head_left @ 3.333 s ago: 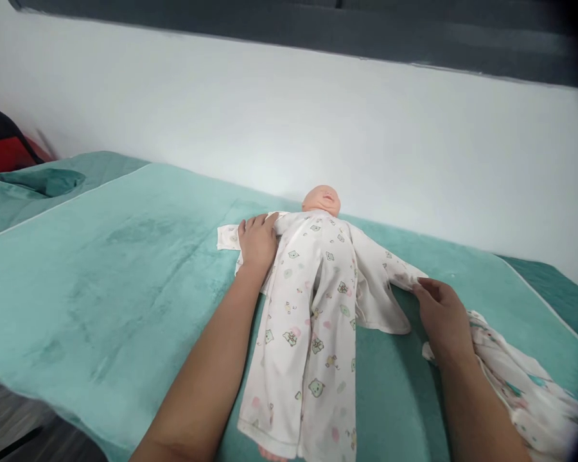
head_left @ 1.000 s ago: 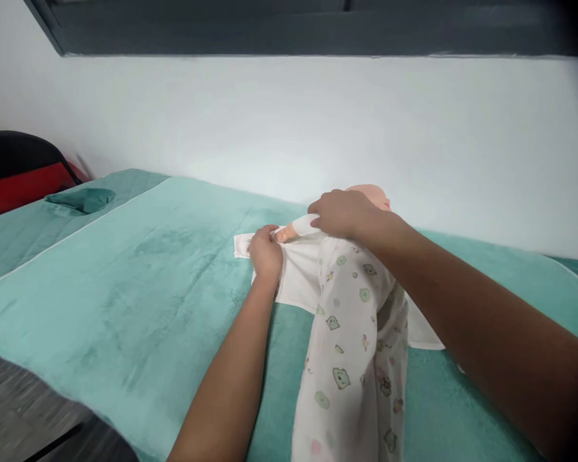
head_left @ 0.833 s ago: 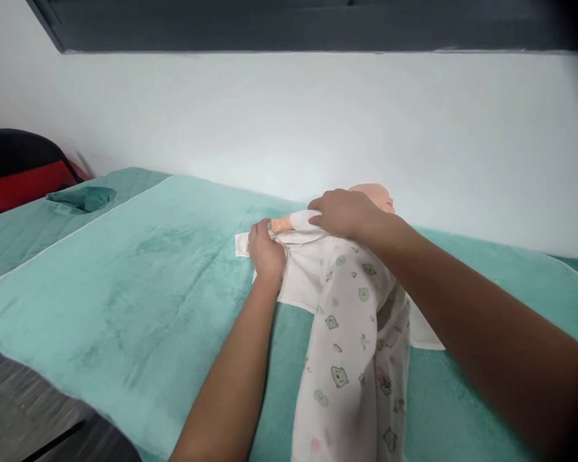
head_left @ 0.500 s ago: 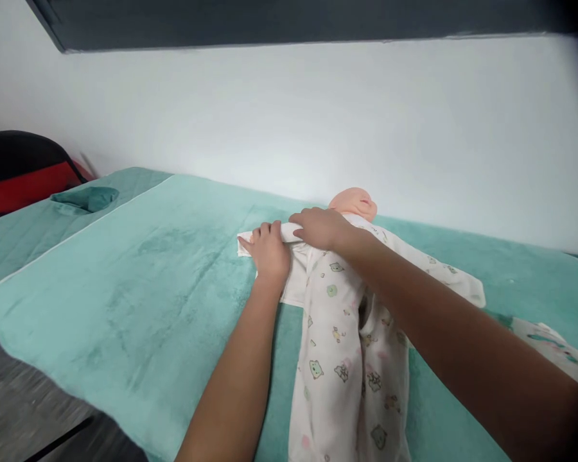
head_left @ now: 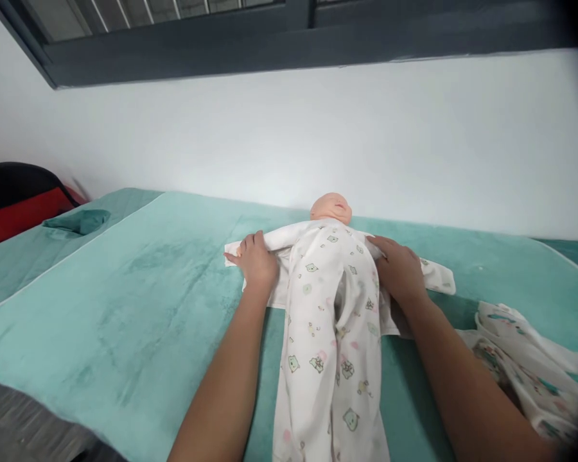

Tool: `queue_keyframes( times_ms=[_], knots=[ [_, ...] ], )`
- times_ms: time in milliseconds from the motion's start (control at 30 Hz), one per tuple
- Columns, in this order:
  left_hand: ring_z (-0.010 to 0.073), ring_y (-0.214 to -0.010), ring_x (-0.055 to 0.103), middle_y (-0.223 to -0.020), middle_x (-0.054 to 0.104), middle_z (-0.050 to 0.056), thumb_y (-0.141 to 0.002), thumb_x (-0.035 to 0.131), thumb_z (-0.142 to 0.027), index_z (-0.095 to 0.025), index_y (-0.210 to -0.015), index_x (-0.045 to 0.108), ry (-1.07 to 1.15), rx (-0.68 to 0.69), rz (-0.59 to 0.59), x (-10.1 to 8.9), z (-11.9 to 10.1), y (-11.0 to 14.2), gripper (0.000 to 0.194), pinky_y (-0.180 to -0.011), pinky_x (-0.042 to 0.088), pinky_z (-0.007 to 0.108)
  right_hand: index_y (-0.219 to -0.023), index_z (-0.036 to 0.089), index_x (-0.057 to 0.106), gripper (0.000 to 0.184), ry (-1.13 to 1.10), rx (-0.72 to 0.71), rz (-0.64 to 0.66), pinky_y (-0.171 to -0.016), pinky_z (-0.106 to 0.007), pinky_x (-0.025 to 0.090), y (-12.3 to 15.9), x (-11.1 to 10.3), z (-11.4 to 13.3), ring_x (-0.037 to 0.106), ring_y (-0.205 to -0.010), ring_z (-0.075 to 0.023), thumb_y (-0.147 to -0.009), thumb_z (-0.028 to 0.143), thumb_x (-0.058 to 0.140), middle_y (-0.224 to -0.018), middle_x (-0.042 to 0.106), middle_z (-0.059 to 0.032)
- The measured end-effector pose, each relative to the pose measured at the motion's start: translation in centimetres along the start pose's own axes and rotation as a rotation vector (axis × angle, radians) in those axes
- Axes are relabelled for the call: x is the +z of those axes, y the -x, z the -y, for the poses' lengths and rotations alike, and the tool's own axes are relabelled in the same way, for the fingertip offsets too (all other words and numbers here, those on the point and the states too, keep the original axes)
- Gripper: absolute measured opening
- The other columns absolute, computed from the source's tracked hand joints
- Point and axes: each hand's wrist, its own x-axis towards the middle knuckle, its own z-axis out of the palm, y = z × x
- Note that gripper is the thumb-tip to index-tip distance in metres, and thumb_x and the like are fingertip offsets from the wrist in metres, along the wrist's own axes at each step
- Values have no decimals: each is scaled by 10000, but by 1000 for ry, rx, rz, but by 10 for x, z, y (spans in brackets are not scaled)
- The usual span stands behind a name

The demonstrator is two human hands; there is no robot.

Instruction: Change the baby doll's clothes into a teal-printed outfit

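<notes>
White wall point(head_left: 212, 141) rises behind a teal plush blanket point(head_left: 125, 301), with a dark window frame point(head_left: 173, 54) above, well beyond both hands' fingers. Out past the left fingers, on their far side from the doll, sit a bunched teal cloth point(head_left: 79, 222) and a black-and-red item point(head_left: 24, 199), cut off by the view's edge.

Between the two hands' fingers lies the baby doll point(head_left: 331, 208), face up on the blanket, its head just beyond them near the wall. A white printed long-sleeved top point(head_left: 284, 239) spreads beneath the fingers, and matching printed trousers point(head_left: 313, 321) run over the doll's front, from between the fingers back toward the wearer.

The left hand point(head_left: 259, 264) rests on one sleeve near its cuff, fingers bent over the cloth and one stretched out across the cuff; whether they pinch it cannot be told. The right hand point(head_left: 399, 269) lies over the other sleeve by the doll's shoulder, fingers partly hidden, their grip unclear; the cuff shows beyond them. Crumpled printed clothing point(head_left: 534, 359) lies outward of the right fingers and nearer the wearer, beside the forearm.
</notes>
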Motion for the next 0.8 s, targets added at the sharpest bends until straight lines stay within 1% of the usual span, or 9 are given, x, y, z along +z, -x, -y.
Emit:
queue_keyframes(
  times_ms=[100,167,233,300,367,433,500,633,800],
  knots=[
    [328,-1491,308,-1465,527,131,-789,459,-38,-232,-1338,537,44,68,-104,-10,-1,7,588,-1176,122,744,-1151,219,736,527,-110,77,-92,-1055,-437,437,-7,0,0,636,-1169,-257,-744,117,417,-1235,720,-61],
    [316,-1543,201,-1529,470,117,-783,441,-11,-221,-1332,548,136,144,-194,-22,-6,13,597,-1207,152,690,-1114,216,746,486,-145,124,-131,-1021,-429,460,-10,0,3,649,-1124,-262,-750,145,432,-1185,736,-63],
    [275,-1510,298,-1487,516,103,-826,424,-32,-216,-1286,586,314,223,-196,-38,-17,19,522,-1220,272,571,-1100,226,745,429,-118,165,-138,-1031,-456,445,-12,-1,7,649,-1107,-274,-793,200,446,-1168,740,-65],
    [225,-1386,479,-1374,608,90,-889,424,-102,-215,-1219,629,495,340,-79,-52,-38,24,405,-1167,404,437,-1126,228,731,404,-69,203,-141,-1074,-491,397,-12,-1,9,645,-1109,-281,-835,257,452,-1158,742,-75],
    [190,-1268,571,-1299,655,70,-933,420,-163,-217,-1178,657,551,537,87,-62,-66,27,345,-1105,460,354,-1196,226,698,429,-49,259,-158,-1129,-520,321,-12,0,11,636,-1127,-276,-852,270,444,-1167,740,-79],
    [191,-1227,587,-1273,670,63,-953,423,-196,-224,-1144,682,437,753,239,-64,-98,28,323,-1069,472,337,-1249,236,665,456,-67,327,-162,-1165,-548,242,-13,1,11,623,-1149,-272,-853,262,440,-1197,731,-69],
    [225,-1190,600,-1221,686,81,-943,450,-203,-202,-1077,710,186,892,384,-59,-130,26,292,-1060,462,377,-1248,255,659,450,-87,395,-149,-1170,-579,193,-15,0,11,606,-1169,-281,-848,269,452,-1224,720,-55],
    [266,-1168,604,-1203,676,128,-888,533,-190,-163,-1068,720,-217,953,570,-34,-182,18,261,-1092,400,449,-1236,265,663,440,-92,471,-135,-1155,-590,192,-18,-1,8,586,-1192,-292,-839,274,473,-1254,703,-55],
    [303,-1211,606,-1250,691,151,-826,648,-241,-182,-1112,727,-364,884,738,-3,-218,12,303,-1039,428,458,-1230,285,650,441,-166,471,-127,-1149,-581,193,-21,-2,6,604,-1182,-278,-822,255,486,-1238,710,-34]
  ],
)
